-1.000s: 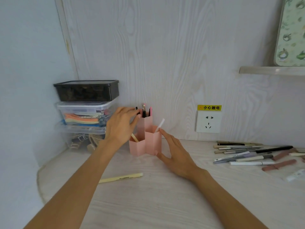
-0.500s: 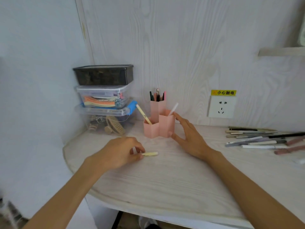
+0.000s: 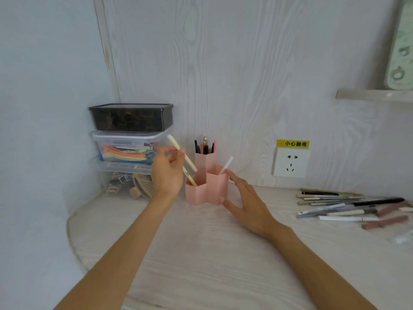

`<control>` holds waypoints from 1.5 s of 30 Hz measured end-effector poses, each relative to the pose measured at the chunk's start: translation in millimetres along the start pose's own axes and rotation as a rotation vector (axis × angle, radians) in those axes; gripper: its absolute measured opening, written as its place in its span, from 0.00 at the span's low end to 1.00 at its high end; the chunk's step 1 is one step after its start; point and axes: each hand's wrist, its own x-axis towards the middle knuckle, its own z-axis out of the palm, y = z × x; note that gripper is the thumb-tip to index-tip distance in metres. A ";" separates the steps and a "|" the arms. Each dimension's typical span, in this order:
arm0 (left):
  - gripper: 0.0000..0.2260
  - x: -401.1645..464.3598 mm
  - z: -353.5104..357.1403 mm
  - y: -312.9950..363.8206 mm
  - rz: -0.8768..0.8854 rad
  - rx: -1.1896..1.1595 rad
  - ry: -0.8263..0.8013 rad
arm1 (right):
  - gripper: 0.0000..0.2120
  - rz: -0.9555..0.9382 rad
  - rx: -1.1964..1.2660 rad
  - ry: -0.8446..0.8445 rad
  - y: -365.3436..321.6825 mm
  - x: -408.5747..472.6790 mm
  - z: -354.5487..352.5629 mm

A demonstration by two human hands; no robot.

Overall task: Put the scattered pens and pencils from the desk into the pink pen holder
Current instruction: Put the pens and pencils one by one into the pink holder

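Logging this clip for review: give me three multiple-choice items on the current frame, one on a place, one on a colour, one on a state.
1. Where do the loose pens lie?
A. right of the holder
B. left of the holder
C. on the boxes

2. Colour of the pen holder?
A. blue
B. pink
C. black

3. The left hand is:
A. flat on the desk
B. empty
C. holding a cream pen

Key: A, they lie on the desk's right side; B, its walls are pink; C, fingers pinch the pen above the holder.
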 end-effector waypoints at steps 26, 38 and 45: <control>0.10 -21.9 50.8 -35.8 -0.012 0.375 -0.265 | 0.15 0.058 0.069 0.280 23.6 3.1 -20.0; 0.01 -95.2 80.8 25.3 0.313 0.210 -0.333 | 0.14 0.228 -0.137 0.236 47.6 -38.3 -107.2; 0.17 -133.8 161.6 18.7 0.420 0.588 -0.964 | 0.23 0.581 -0.667 -0.016 107.6 -107.2 -150.0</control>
